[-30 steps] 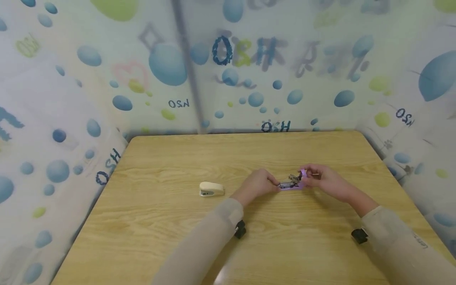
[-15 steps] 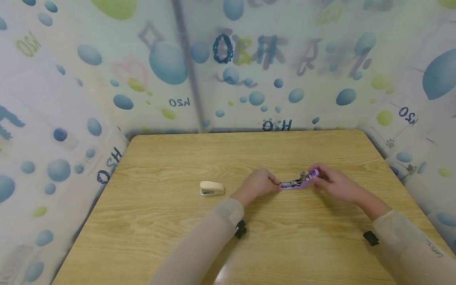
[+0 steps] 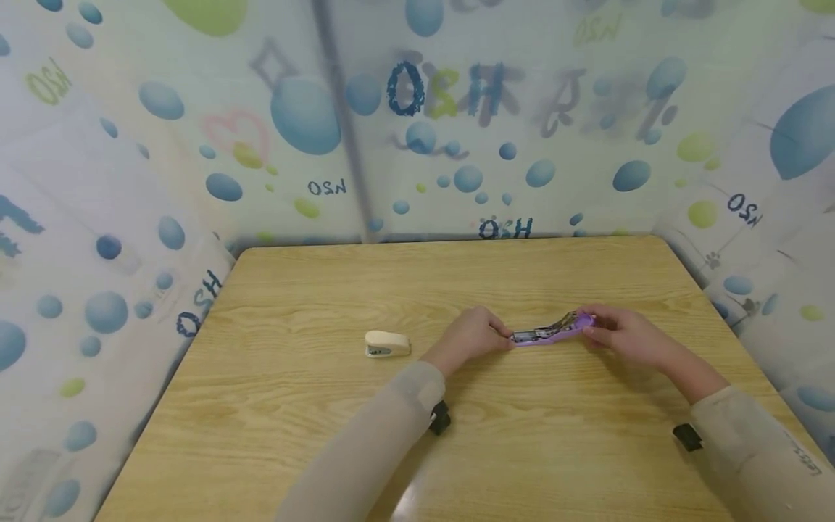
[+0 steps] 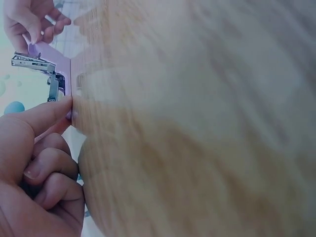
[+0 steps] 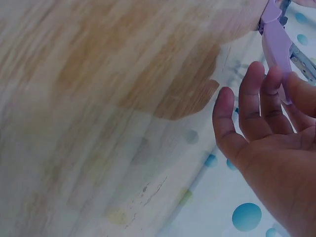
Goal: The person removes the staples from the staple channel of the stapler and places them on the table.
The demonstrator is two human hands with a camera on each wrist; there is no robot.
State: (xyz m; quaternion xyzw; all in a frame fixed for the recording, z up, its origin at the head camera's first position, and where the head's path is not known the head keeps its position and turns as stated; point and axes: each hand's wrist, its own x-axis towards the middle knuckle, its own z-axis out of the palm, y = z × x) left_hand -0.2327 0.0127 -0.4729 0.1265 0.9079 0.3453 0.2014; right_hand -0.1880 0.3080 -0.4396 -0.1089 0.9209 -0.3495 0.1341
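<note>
A purple stapler (image 3: 541,336) lies spread wide on the table, its top cover swung back to the right and tilted up a little. My left hand (image 3: 471,337) pinches the left end of its base between thumb and index finger, the other fingers curled against the table. On the far side, my right hand (image 3: 629,339) pinches the raised end of the purple cover. In the left wrist view the metal magazine (image 4: 32,62) slants out from the purple body. The right wrist view has the cover (image 5: 277,42) between thumb and fingers.
A cream stapler (image 3: 388,344) sits on the wooden table (image 3: 313,428) to the left of my left hand. Patterned curtain-like walls (image 3: 457,167) with blue and green dots stand close behind the table and at both sides.
My right hand has moved right, swinging the purple cover from upright down to nearly flat. The metal magazine has tipped over to the right with it. The left hand stays put.
</note>
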